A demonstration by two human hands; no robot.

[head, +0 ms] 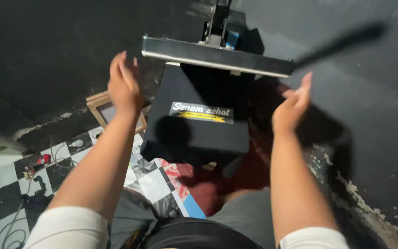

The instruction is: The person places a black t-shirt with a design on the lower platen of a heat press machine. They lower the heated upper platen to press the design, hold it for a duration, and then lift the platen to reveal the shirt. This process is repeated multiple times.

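A heat press stands in front of me with its upper plate [217,56] raised. On the lower bed lies a black cloth [194,131] bearing a white and yellow printed strip [202,112]. My left hand [124,84] is lifted at the left of the press, fingers together, holding nothing. At the right side my right hand [292,107] is raised, open and empty, just below the plate's right end. The press handle [346,41] sticks out to the upper right, blurred.
A wooden frame [98,109] leans on the floor left of the press. Cables and small items [38,170] lie on the black and white checkered floor [1,198]. Dark walls [47,46] surround the press. A red cloth [249,170] hangs under the bed.
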